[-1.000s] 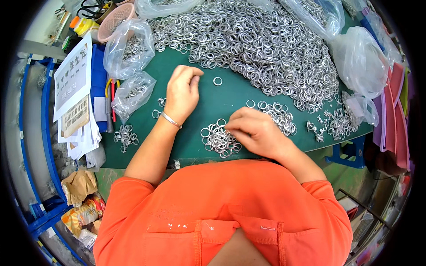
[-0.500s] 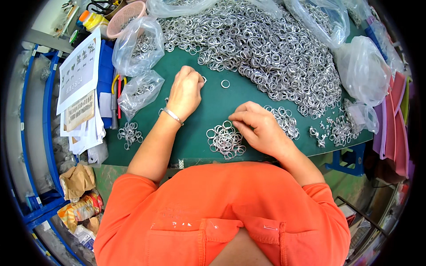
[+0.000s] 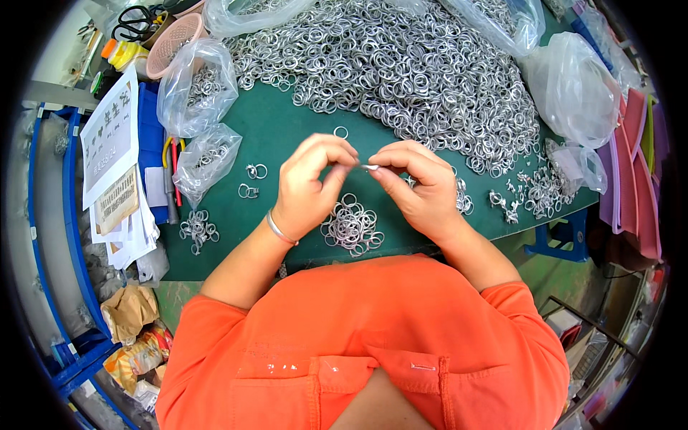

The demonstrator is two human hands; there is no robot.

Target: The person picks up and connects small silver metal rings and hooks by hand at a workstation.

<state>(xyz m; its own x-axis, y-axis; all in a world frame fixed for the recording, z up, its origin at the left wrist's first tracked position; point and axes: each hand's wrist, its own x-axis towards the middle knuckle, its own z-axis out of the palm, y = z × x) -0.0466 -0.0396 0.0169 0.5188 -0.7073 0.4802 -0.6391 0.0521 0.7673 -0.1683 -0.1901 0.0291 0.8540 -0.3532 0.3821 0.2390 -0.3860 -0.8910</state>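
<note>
My left hand (image 3: 312, 183) and my right hand (image 3: 419, 186) are raised over the green table, fingertips nearly meeting. Between the right thumb and fingers is a small silver metal piece (image 3: 370, 167), perhaps a ring seen edge-on. The left thumb and forefinger are pinched together; whatever they hold is blurred. Just below and between the hands lies a small pile of silver rings (image 3: 351, 226). One loose ring (image 3: 340, 132) rests beyond the left hand. Left of that wrist are two little ring groups (image 3: 249, 190). Another ring cluster (image 3: 462, 197) is partly hidden behind the right hand.
A large heap of rings (image 3: 408, 79) covers the far side. Small metal parts (image 3: 548, 192) lie at the right. Clear plastic bags (image 3: 197, 86), papers (image 3: 111, 143), a pink basket (image 3: 175, 44) and red-handled pliers (image 3: 175, 172) stand along the left.
Both hands have come together above the small ring pile: the left moved toward me and right, the right rose off the pile. The view has shifted slightly.
</note>
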